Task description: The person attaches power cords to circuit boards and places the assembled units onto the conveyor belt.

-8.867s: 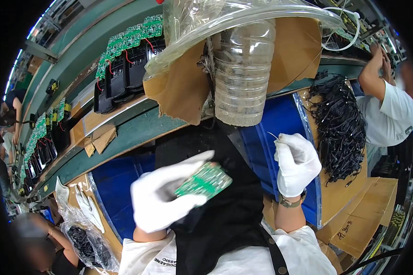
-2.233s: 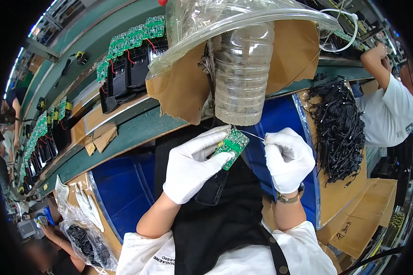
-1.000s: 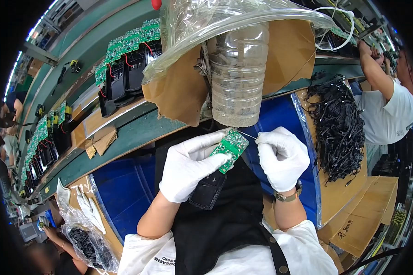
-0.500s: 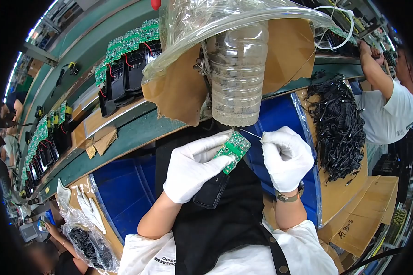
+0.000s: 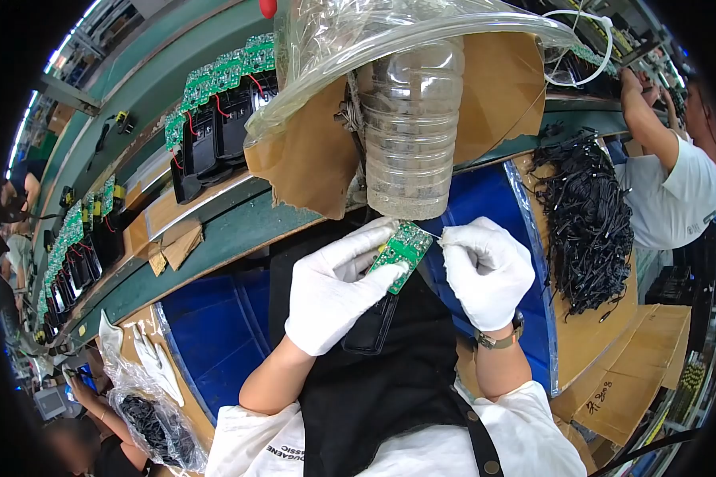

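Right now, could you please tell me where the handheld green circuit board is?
In the head view, the green circuit board is near the middle, in the left hand, just below the clear bottle and left of the right hand.

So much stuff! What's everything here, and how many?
circuit board: one, green, held at centre
casing: one, black, below board
thin strand: one, pale, beside board
board rows: at least two, green, upper left
bottle: one, clear, top centre
plastic sheet: one, clear, above bottle
torn cardboard: count unclear, brown, behind bottle
cable heap: one, black, right
bagged cables: uncountable, black, lower left
spare gloves: count unclear, white, lower left
blue panels: two, blue, left and right
cardboard box: one, brown, lower right
other people: at least three, mixed clothing, edges
apron: one, black, lower centre
left hand: one, white-gloved, holding board
right hand: one, white-gloved, pinching strand
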`<state>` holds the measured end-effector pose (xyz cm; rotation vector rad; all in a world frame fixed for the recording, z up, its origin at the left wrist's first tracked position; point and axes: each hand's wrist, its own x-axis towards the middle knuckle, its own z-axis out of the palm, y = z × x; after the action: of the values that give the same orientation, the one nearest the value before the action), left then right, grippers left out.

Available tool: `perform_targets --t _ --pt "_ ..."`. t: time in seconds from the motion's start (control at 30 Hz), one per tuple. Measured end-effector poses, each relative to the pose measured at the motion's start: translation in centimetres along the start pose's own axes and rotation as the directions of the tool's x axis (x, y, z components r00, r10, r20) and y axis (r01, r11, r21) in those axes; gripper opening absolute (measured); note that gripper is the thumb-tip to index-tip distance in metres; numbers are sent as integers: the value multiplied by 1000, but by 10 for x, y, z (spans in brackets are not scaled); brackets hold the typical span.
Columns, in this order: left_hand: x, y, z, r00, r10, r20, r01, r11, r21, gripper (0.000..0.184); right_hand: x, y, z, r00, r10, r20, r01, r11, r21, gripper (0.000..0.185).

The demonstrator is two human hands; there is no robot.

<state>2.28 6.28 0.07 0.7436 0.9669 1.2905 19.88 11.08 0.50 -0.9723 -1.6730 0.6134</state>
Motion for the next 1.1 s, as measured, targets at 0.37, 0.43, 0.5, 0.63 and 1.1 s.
perform_targets --t 0.37,0.43,0.5,0.63,1.1 --pt "0 -7 1 978 208 -26 -196 949 246 43 2 -2 3 1000 10 7 -10 1000 13 19" --pt "-1 -5 1 980 196 -25 -186 958 218 42 3 -3 3 1000 -10 17 10 1000 -9 19" --pt "-1 -5 1 983 181 -23 -174 966 190 42 3 -2 4 1000 -14 21 14 1000 -16 19" --pt "-2 -3 -1 997 72 6 -72 996 46 42 2 -2 3 1000 -12 21 12 1000 -26 19" --pt "-43 45 -17 998 61 -24 -56 983 176 54 -5 -2 -11 994 21 -109 -26 999 -48 18"
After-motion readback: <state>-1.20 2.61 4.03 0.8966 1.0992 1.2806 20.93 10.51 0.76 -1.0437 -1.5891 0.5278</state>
